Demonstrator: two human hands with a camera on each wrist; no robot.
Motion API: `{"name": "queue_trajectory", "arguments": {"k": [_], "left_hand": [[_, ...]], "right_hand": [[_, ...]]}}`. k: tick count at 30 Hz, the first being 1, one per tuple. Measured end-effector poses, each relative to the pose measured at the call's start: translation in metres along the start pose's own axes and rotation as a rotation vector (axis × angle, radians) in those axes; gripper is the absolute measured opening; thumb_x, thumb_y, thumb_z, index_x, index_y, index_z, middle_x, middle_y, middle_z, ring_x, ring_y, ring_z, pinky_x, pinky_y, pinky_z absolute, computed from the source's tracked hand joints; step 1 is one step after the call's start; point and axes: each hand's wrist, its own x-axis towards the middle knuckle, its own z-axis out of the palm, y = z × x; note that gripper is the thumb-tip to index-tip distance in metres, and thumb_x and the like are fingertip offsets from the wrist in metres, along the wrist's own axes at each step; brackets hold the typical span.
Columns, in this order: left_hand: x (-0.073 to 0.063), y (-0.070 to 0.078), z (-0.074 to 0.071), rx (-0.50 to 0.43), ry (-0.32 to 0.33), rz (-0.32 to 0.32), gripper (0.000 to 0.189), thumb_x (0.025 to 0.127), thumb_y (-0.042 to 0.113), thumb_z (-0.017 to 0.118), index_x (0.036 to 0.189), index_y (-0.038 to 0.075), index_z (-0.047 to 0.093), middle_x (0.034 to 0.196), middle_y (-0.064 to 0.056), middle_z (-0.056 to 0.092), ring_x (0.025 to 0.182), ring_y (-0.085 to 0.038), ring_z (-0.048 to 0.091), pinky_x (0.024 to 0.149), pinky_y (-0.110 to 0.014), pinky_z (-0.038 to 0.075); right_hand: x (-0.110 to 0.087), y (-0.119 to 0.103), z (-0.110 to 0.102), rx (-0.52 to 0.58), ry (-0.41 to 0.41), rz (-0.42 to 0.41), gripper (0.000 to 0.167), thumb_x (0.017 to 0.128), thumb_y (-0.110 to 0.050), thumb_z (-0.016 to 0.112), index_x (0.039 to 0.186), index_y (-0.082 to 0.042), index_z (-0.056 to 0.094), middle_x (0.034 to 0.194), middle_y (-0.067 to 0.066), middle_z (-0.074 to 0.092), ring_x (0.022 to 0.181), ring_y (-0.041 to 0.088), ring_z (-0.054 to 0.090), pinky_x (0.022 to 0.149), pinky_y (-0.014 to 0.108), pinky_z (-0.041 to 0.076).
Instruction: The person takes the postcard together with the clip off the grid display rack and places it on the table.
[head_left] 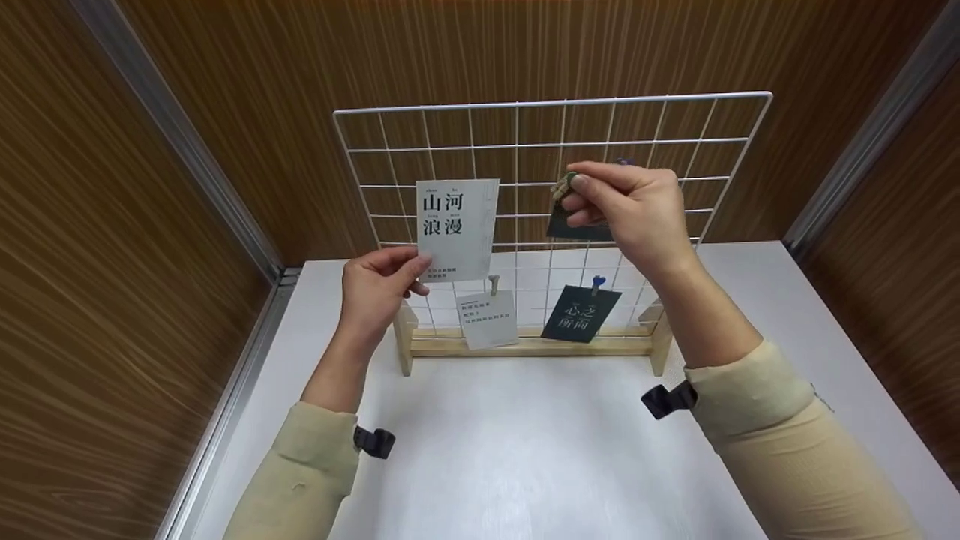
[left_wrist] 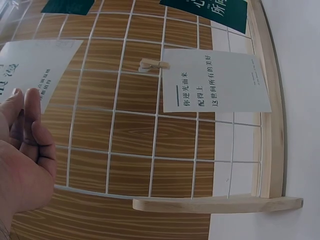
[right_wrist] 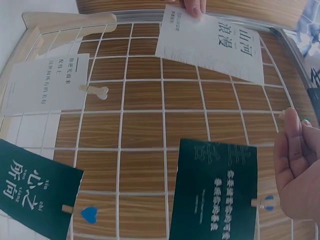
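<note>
My left hand [head_left: 379, 289] pinches a white card [head_left: 472, 232] with large dark characters by its lower left corner, in front of the wire grid rack [head_left: 517, 142]. To the right, my right hand [head_left: 637, 210] pinches a small wooden clothespin [head_left: 559, 187] with a green part between thumb and fingers. Behind that hand a dark green card [right_wrist: 215, 190] hangs from a clip with a blue decoration [right_wrist: 269, 202]. Lower on the grid hang another white card [head_left: 489, 321], under a wooden clip [left_wrist: 154, 64], and a green card [head_left: 581, 313], under a blue heart clip [head_left: 598, 282].
The grid stands on a wooden base [head_left: 525, 346] with a foot at each end, on a white table [head_left: 510, 450]. Brown wood-grain panels [head_left: 450, 45] rise behind and at both sides, with metal strips [head_left: 180, 135] along the corners.
</note>
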Motion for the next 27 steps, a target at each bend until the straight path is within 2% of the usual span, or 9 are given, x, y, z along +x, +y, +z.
{"name": "queue_trajectory", "arguments": {"k": [9, 17, 27], "left_hand": [[-0.009, -0.003, -0.012, -0.013, 0.028, -0.032, 0.022, 0.095, 0.025, 0.083, 0.115, 0.015, 0.083, 0.108, -0.01, 0.077, 0.078, -0.027, 0.074, 0.078, -0.03, 0.061], [-0.017, -0.007, -0.022, -0.025, 0.043, -0.041, 0.024, 0.094, 0.023, 0.084, 0.115, 0.012, 0.082, 0.11, -0.01, 0.077, 0.076, -0.024, 0.074, 0.078, -0.028, 0.061], [-0.031, -0.02, -0.035, -0.033, 0.069, -0.071, 0.025, 0.094, 0.02, 0.084, 0.115, 0.007, 0.081, 0.109, -0.012, 0.078, 0.071, -0.019, 0.072, 0.072, -0.028, 0.058]], "right_hand": [[-0.017, 0.009, -0.02, -0.046, -0.014, 0.016, 0.026, 0.103, -0.008, 0.069, 0.126, 0.005, 0.074, 0.093, 0.013, 0.077, 0.079, 0.019, 0.078, 0.074, 0.031, 0.062], [-0.034, 0.019, -0.036, -0.123, -0.038, 0.037, 0.028, 0.106, -0.011, 0.066, 0.129, 0.002, 0.074, 0.092, 0.01, 0.079, 0.076, 0.016, 0.078, 0.078, 0.029, 0.062], [-0.055, 0.044, -0.054, -0.143, -0.028, 0.144, 0.032, 0.107, -0.014, 0.066, 0.133, 0.003, 0.071, 0.094, 0.007, 0.08, 0.078, 0.015, 0.079, 0.079, 0.028, 0.061]]}}
